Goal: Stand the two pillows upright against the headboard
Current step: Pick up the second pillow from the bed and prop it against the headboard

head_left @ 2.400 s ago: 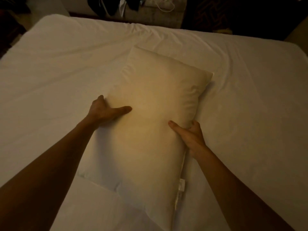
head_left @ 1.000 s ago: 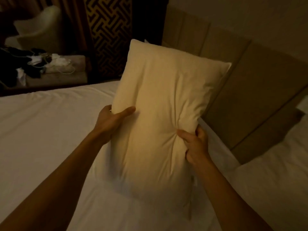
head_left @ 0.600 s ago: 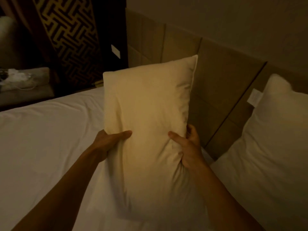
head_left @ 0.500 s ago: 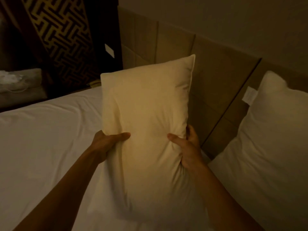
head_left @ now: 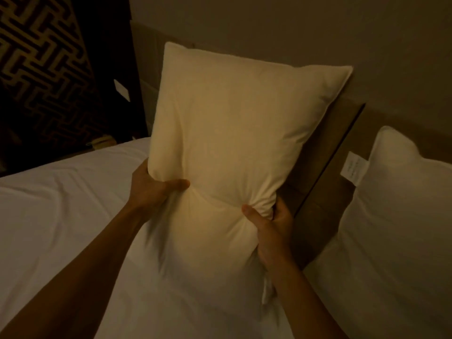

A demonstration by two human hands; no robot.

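- Held pillow [head_left: 234,133] stands on bed [head_left: 49,216], before headboard [head_left: 325,152].
- Second pillow [head_left: 396,228] at 3 o'clock, against headboard.
- Patterned screen [head_left: 41,77] at 10 o'clock.

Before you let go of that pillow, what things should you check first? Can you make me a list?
1. Both hands holding the cream pillow: ok. The left hand and right hand pinch its middle.
2. Pillow standing tall: ok, top corners up, leaning a little.
3. Back touching the headboard: cannot tell, the pillow hides the gap.
4. Bottom edge resting on the bed sheet: cannot tell, it looks blurred.
5. Room beside the white pillow: ok, a strip of headboard shows between them.
6. White pillow already upright: ok, it stands against the headboard.
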